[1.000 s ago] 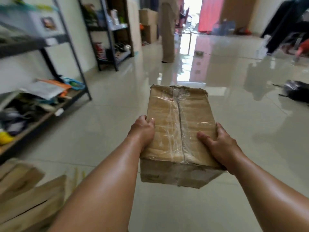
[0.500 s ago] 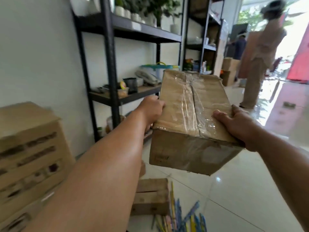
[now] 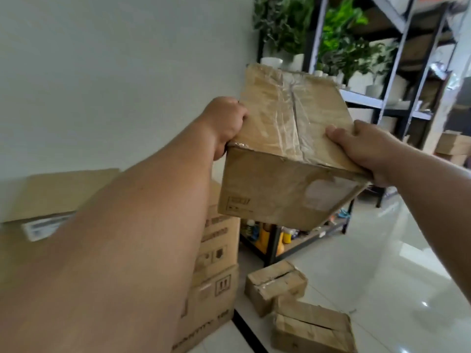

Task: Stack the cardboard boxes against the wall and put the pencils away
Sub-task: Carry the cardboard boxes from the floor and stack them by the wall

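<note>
I hold a taped cardboard box [image 3: 285, 159] in the air with both hands, tilted, at chest height. My left hand [image 3: 226, 123] grips its left side and my right hand [image 3: 367, 149] grips its right side. Below and to the left, a stack of large printed cardboard boxes [image 3: 216, 250] stands against the white wall [image 3: 114, 85]; my left forearm hides much of it. Two small taped boxes [image 3: 276, 284] [image 3: 313, 329] lie on the floor in front of the stack. No pencils show in this frame.
A black metal shelf rack [image 3: 272, 240] with bottles on its low shelf stands right of the stack. Higher shelves hold potted plants [image 3: 339, 47]. More boxes [image 3: 451, 146] sit far right. Glossy white tile floor [image 3: 382, 263] spreads to the right.
I have turned further left toward the wall and raised the box. The stack of large boxes is now closer below it, and the pencils on the floor have left view.
</note>
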